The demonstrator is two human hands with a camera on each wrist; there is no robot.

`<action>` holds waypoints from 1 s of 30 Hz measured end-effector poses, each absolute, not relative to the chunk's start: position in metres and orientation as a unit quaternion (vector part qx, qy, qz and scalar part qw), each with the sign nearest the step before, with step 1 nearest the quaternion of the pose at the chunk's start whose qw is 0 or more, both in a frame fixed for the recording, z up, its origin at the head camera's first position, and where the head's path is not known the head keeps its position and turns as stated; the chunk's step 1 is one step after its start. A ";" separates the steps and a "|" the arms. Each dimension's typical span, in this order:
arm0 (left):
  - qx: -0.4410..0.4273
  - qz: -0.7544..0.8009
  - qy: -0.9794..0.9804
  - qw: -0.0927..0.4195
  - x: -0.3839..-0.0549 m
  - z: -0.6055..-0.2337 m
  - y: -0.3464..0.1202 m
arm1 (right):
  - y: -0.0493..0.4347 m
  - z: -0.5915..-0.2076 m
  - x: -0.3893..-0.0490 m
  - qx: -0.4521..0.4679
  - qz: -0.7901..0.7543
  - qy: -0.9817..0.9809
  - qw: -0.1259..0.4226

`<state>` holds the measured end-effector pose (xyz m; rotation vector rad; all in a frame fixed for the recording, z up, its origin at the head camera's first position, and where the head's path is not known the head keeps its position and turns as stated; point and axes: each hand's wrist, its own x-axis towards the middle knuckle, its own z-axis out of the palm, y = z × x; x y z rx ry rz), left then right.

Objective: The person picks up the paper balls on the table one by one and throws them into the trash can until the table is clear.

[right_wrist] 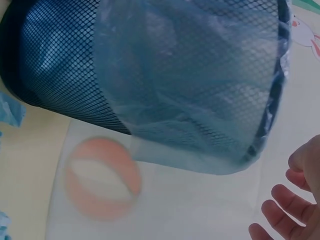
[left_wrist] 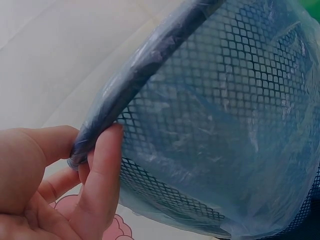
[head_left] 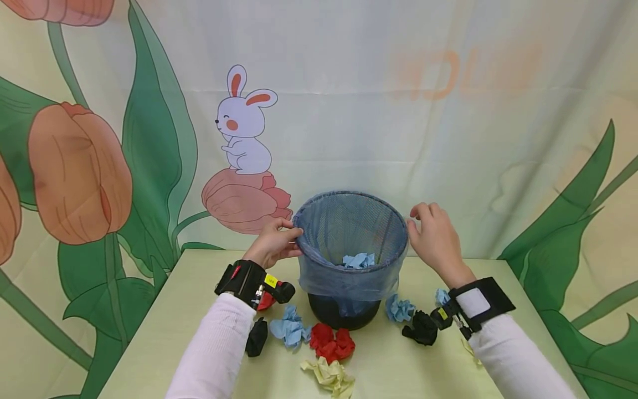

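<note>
A black mesh wastebasket [head_left: 344,318] stands upright near the back of the table, lined with a translucent blue bin bag [head_left: 351,285] folded over its rim. My left hand [head_left: 276,242] pinches the bag-covered rim [left_wrist: 135,65] at the left, between thumb and fingers. Beside the right of the rim is my right hand [head_left: 437,238], fingers loosely bent and holding nothing; in the right wrist view a gap separates those fingers from the wastebasket. Crumpled blue paper [head_left: 359,260] lies inside the bag.
Before the wastebasket lie crumpled papers: blue [head_left: 290,328], red [head_left: 331,343], pale yellow [head_left: 330,378] and black [head_left: 257,337]. To the right are another blue ball [head_left: 400,308] and a black one [head_left: 422,328]. A printed curtain [head_left: 349,122] hangs behind the table [head_left: 164,327].
</note>
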<state>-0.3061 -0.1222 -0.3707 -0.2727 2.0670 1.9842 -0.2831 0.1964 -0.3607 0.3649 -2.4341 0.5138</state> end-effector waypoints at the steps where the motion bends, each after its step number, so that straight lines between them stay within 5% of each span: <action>1: -0.094 0.684 0.712 0.131 -0.306 -0.371 -0.122 | 0.198 -0.364 -0.283 0.134 0.198 -0.920 0.311; 12: -0.090 0.683 0.712 0.134 -0.305 -0.370 -0.122 | 0.219 -0.402 -0.277 0.099 0.204 -0.916 0.330; 30: -0.091 0.683 0.713 0.133 -0.305 -0.370 -0.122 | 0.235 -0.466 -0.261 0.085 0.185 -0.947 0.248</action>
